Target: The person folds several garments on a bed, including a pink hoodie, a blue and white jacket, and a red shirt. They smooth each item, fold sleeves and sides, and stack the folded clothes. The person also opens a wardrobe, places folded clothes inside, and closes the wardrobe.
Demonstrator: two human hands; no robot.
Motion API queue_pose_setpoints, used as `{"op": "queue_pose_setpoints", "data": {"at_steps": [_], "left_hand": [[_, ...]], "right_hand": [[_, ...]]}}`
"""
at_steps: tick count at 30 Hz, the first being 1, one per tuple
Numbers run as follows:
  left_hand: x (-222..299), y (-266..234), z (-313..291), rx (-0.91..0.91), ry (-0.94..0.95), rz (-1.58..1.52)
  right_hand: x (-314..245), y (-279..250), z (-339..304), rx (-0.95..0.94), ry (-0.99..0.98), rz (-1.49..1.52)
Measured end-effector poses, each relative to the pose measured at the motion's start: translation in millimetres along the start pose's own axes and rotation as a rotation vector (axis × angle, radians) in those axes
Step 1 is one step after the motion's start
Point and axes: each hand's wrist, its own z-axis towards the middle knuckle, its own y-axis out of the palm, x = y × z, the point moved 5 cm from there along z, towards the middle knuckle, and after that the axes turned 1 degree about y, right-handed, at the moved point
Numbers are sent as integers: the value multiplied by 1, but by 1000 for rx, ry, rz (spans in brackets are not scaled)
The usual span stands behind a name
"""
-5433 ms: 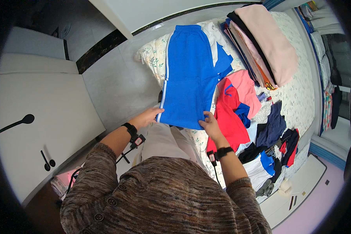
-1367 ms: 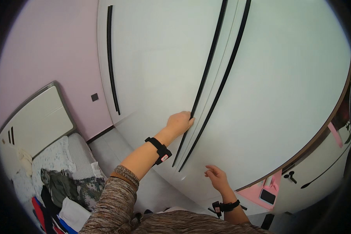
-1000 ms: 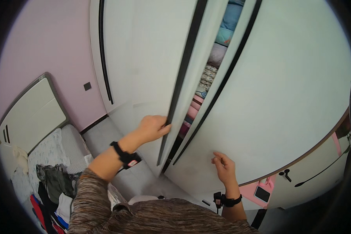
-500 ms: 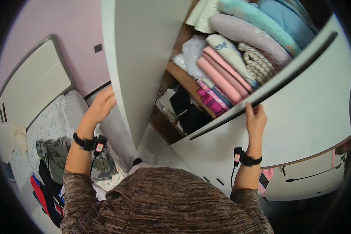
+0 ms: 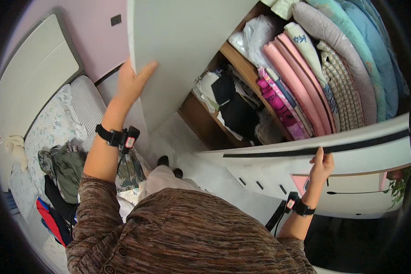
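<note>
At wardrobe doors (image 5: 178, 50) — left hand (image 5: 131, 86) splayed, right hand (image 5: 322, 168) curled at handle (image 5: 283, 154)

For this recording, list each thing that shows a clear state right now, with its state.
Left wardrobe door: open
Right wardrobe door: open
Left hand: spread, at the left wardrobe door's edge
Right hand: fingertips at the black handle
Pink bedding: folded
Plastic bag: crumpled
Olive clothing: rumpled, on the bed
</note>
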Motion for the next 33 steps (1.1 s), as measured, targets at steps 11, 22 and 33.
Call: {"op": "queue_pose_setpoints", "data": {"at_steps": [11,22,33], "left_hand": [[-53,-24,25,91,243,378],[-71,-33,51,71,596,602],[-45,-1,20,138,301,168]], "right_hand": [[46,-131,-147,179,11,284],[159,-274,-289,576,91,363],[299,-264,-345,265,64,712]]}}
